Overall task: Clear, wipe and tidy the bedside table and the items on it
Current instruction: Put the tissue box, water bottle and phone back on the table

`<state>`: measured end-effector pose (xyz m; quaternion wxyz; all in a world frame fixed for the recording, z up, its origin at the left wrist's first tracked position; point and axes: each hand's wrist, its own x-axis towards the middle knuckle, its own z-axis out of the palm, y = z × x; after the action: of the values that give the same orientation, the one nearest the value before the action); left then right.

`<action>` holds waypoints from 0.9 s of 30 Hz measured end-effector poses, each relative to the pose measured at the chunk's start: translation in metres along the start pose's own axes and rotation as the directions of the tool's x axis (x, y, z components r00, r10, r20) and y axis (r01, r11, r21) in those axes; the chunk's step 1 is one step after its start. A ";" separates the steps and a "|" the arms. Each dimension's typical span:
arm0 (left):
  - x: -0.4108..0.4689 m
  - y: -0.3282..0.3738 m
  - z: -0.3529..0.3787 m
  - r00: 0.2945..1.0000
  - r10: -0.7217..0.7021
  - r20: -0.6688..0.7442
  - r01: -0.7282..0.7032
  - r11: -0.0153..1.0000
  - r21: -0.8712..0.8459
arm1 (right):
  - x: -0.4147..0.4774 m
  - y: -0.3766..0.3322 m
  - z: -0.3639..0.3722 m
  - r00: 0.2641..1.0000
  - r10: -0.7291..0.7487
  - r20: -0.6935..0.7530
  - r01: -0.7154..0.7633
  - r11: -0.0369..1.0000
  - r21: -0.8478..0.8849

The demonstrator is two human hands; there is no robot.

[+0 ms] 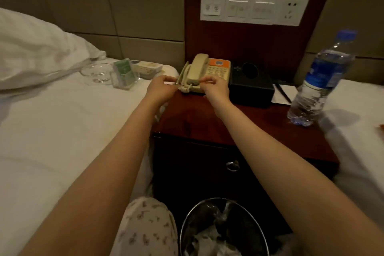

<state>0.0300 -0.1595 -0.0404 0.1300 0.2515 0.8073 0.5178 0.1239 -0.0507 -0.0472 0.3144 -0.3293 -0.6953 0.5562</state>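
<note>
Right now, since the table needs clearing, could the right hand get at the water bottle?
Probably yes. The water bottle stands upright at the right edge of the table, with bare wood between it and the right hand. That hand would first have to release the phone cord.

On the bedside table (pixel 239 122), the telephone (pixel 207 75) sits left of the box (pixel 251 87), perhaps a notepad (pixel 283 94) right of it.

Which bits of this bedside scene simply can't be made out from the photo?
All head view.
- Labels on the telephone keys: too small, blurred.
- What the right hand pinches: too thin, hidden by its fingers.
- End of the cord: covered by the left hand.
- Print on the water bottle: blurred.
- Near side of the waste bin: cut off by the bottom edge.
- Part of the notepad: behind the tissue box.
</note>
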 end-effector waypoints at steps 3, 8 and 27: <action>0.008 -0.015 -0.030 0.998 -0.026 -0.064 0.025 1.000 -0.011 | 0.005 -0.006 0.034 0.995 -0.031 0.090 0.034 0.999 -0.035; 0.022 -0.035 -0.073 0.986 -0.054 -0.159 0.053 0.999 -0.013 | 0.012 -0.011 0.084 0.976 -0.039 0.216 0.053 0.997 -0.063; 0.105 -0.098 -0.147 0.847 -0.401 -0.348 0.206 0.852 -0.481 | 0.066 -0.013 0.199 0.876 -0.114 0.469 0.152 0.987 -0.044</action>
<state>-0.1539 -0.2489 -0.0602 0.0802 -0.0398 0.7126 0.6959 -0.0758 -0.1123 -0.0660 0.1629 -0.1500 -0.7929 0.5677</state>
